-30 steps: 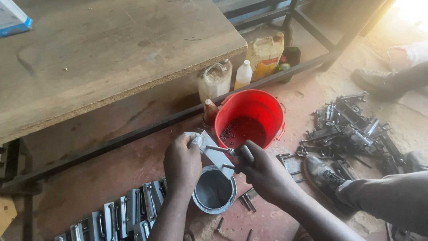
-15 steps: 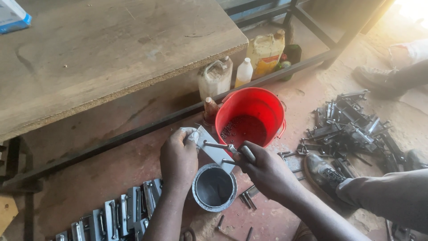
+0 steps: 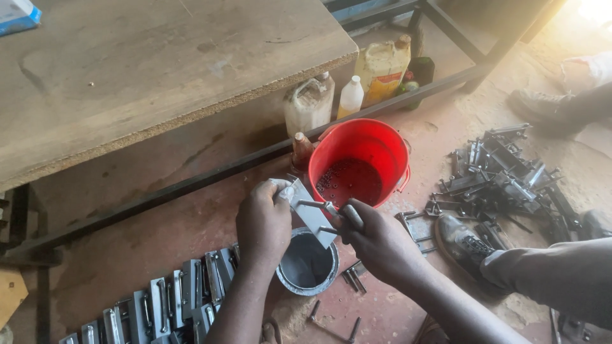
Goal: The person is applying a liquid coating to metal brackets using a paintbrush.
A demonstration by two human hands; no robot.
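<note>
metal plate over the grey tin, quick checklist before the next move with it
1. Left hand grips the metal plate at its upper end: ok.
2. Right hand holds the dark tool against the plate: ok.
3. Plate is above the open grey tin: ok.
4. Whether the bolt on the plate is seated: cannot tell.
5. Red bucket stands upright beside the hands: ok.
6. Floor by the tin has loose bolts lying around: not ok.
</note>
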